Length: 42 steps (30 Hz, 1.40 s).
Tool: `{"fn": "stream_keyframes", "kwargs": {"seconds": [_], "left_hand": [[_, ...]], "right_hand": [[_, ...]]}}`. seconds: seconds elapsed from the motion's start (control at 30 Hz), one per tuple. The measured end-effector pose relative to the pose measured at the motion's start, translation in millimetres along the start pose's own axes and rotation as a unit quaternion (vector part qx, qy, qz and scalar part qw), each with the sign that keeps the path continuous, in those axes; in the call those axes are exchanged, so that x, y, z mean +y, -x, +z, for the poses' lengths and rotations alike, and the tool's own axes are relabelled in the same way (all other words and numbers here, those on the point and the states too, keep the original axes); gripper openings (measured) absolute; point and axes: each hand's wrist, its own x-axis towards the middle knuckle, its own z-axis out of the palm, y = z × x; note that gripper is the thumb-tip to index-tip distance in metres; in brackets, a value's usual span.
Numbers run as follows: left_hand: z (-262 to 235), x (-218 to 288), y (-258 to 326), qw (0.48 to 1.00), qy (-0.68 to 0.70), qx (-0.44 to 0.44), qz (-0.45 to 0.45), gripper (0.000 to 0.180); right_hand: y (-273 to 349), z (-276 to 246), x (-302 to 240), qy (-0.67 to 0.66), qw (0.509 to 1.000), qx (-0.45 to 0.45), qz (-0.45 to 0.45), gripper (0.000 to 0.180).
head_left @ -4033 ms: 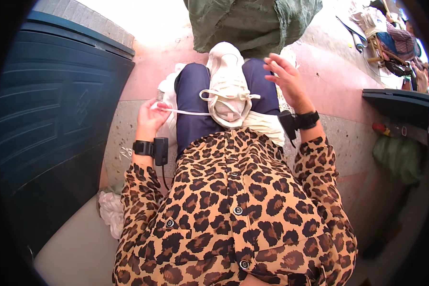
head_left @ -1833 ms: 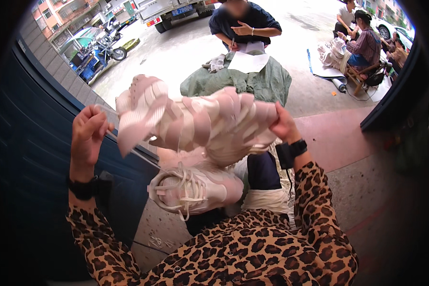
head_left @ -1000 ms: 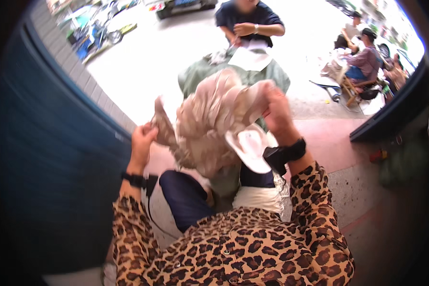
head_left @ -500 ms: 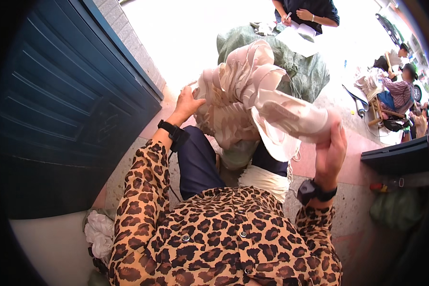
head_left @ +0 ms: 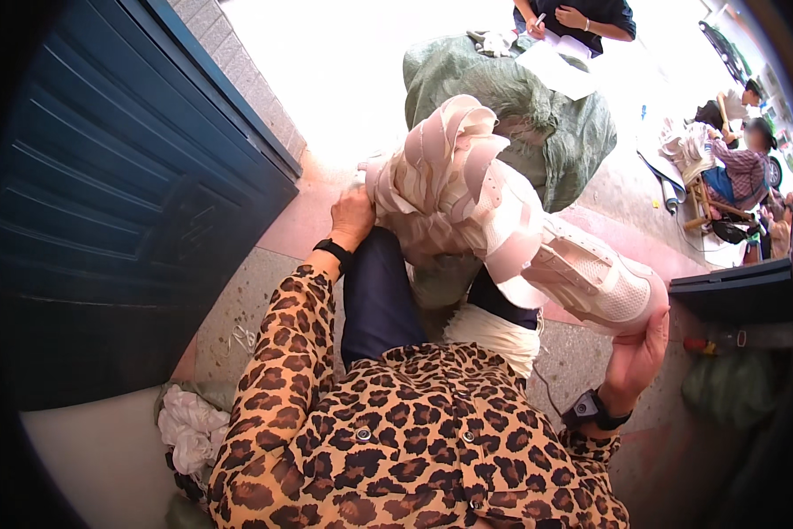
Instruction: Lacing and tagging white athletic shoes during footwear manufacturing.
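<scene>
A thick bundle of pale pink shoe uppers (head_left: 441,167) lies across my lap, the pieces nested and overlapping. At its left end my left hand (head_left: 352,214) is closed against the bundle, with the fingertips partly hidden. On the right, one shoe upper (head_left: 595,273) sticks out, its mesh toe and eyelet strips facing up. My right hand (head_left: 639,351) holds that upper by its rounded toe end, thumb along the edge and other fingers mostly hidden beneath. A hank of cream cord (head_left: 495,335) rests on my right thigh.
Ahead stands a large green woven sack (head_left: 467,84) with papers (head_left: 560,69) on top; a person (head_left: 582,22) holds a pen behind it. A dark blue panel (head_left: 132,212) rises at left. Crumpled white material (head_left: 189,428) lies lower left. Other people (head_left: 740,167) sit far right.
My right hand has moved down and outward, drawing the upper's toe toward the lower right and turning its eyelet side up. My left hand has lowered slightly and its spread fingers have closed.
</scene>
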Motion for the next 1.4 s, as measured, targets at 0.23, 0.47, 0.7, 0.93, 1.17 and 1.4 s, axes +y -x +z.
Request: {"fn": "stream_keyframes", "kwargs": {"seconds": [0.23,0.47,0.7,0.93,1.17,1.4], "left_hand": [[-54.1,-40.0,-9.6,0.964,0.145,0.215,-0.054,0.031],[-32.7,-81.0,-26.5,0.881,0.386,0.223,-0.158,0.026],[-83.7,-81.1,45.9,0.73,0.649,0.077,-0.203,0.037],[-47.9,33.4,79.4,0.913,0.397,-0.044,0.085,0.022],[15.1,76.5,47.4,0.918,0.328,0.014,0.222,0.038],[3.5,67.3,29.9,0.934,0.311,0.118,0.131,0.027]], "right_hand": [[-0.9,3.2,-1.0,0.004,1.0,0.008,-0.027,0.037],[-39.5,40.5,32.7,-0.01,1.0,-0.002,0.008,0.033],[-41.8,61.6,30.5,-0.029,1.0,0.012,0.004,0.03],[-31.8,56.1,46.6,-0.019,0.998,0.026,0.057,0.03],[-24.5,69.0,54.2,0.007,0.997,0.022,0.07,0.034],[-22.9,62.5,55.5,0.001,0.998,-0.021,0.057,0.034]]}}
